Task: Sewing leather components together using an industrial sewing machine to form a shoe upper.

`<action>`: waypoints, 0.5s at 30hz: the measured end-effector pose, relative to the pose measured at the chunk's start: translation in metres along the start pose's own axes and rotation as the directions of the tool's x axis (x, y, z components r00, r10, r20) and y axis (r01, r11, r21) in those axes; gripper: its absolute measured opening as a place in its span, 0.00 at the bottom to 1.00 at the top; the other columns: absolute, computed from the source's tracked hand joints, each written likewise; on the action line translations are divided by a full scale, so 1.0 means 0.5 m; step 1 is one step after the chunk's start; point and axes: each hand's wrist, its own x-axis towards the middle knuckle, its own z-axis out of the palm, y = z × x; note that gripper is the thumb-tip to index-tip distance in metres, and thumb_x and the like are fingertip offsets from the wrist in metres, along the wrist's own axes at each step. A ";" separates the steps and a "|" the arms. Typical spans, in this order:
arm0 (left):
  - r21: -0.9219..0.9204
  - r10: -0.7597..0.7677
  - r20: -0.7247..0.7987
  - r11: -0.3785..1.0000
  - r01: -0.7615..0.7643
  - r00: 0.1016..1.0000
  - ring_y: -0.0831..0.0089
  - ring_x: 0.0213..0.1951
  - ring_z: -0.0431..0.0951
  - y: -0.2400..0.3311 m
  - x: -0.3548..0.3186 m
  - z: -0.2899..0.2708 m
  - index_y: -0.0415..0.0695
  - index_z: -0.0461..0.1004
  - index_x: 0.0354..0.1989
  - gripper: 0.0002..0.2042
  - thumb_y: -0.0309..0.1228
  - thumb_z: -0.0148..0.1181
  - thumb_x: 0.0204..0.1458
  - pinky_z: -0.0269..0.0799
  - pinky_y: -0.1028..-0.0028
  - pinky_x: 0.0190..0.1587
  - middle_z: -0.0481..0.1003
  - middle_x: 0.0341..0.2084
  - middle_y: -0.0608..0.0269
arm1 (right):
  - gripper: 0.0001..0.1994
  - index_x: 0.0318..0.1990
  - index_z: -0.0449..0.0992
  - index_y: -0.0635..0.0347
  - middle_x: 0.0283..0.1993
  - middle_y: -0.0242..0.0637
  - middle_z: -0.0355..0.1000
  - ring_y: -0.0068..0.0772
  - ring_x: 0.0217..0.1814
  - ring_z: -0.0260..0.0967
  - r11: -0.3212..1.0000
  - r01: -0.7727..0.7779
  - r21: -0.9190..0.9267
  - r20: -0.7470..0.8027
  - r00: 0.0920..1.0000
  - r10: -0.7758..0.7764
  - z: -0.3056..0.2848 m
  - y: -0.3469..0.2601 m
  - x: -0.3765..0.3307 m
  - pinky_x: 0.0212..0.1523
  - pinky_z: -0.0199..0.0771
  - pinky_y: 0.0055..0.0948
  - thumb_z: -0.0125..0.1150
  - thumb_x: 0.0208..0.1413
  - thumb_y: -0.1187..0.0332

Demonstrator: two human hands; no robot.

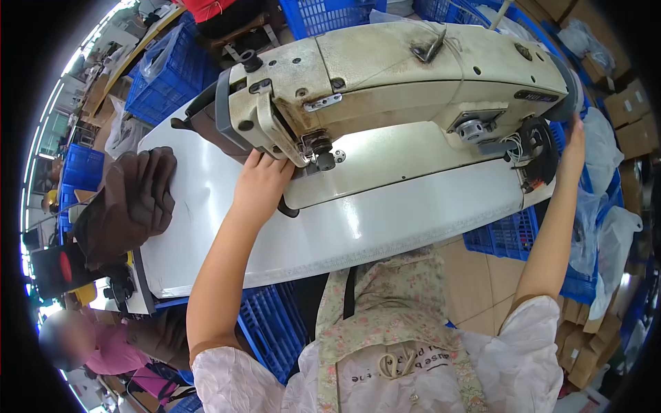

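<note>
A cream sewing machine with worn, stained paint stretches across a white table. My left hand is at the needle end, fingers against dark brown fabric that runs behind the machine head. The head partly covers those fingertips, and a dark edge pokes out beside the wrist. At the far right end, my right hand is wrapped round the side of the grey handwheel; some of its fingers are hidden. More brown fabric lies bunched over the table's left end.
The white tabletop has a ruler strip along its near edge. Blue plastic crates stand around the table, several with clear bags. Cardboard boxes are stacked at the right. Another person in pink sits at lower left.
</note>
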 end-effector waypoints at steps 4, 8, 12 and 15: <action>-0.022 0.022 0.059 1.000 -0.021 0.998 0.72 0.56 0.70 0.009 -0.003 -0.010 0.46 0.77 0.49 0.18 0.29 0.57 0.48 0.57 0.66 0.66 0.75 0.48 0.70 | 0.29 0.62 0.67 0.70 0.61 0.45 0.68 0.34 0.63 0.65 0.963 -0.185 0.194 0.106 0.980 0.167 0.010 0.023 0.032 0.65 0.62 0.34 0.47 0.69 0.50; 0.019 0.043 0.019 0.999 -0.043 0.999 0.72 0.54 0.71 -0.001 -0.002 -0.006 0.45 0.77 0.50 0.18 0.29 0.56 0.48 0.58 0.66 0.65 0.76 0.47 0.72 | 0.29 0.55 0.74 0.70 0.54 0.45 0.74 0.36 0.56 0.71 0.996 -0.072 -0.053 0.116 0.990 0.078 0.009 0.024 0.108 0.61 0.65 0.31 0.48 0.68 0.48; -0.013 0.036 0.067 0.999 -0.035 0.997 0.73 0.53 0.72 -0.001 0.002 0.000 0.45 0.77 0.50 0.18 0.28 0.56 0.48 0.59 0.67 0.64 0.77 0.46 0.72 | 0.29 0.56 0.74 0.69 0.56 0.50 0.74 0.40 0.57 0.71 0.906 0.187 -0.380 0.178 0.976 -0.126 0.027 -0.019 0.199 0.61 0.64 0.32 0.49 0.67 0.48; -0.025 0.039 0.029 0.999 -0.038 0.999 0.73 0.53 0.72 -0.005 0.002 0.004 0.45 0.78 0.48 0.17 0.29 0.57 0.48 0.60 0.68 0.63 0.77 0.45 0.72 | 0.29 0.57 0.74 0.67 0.57 0.49 0.74 0.39 0.58 0.71 0.821 0.037 -0.569 0.237 0.964 0.122 0.051 -0.077 0.236 0.61 0.63 0.31 0.49 0.66 0.47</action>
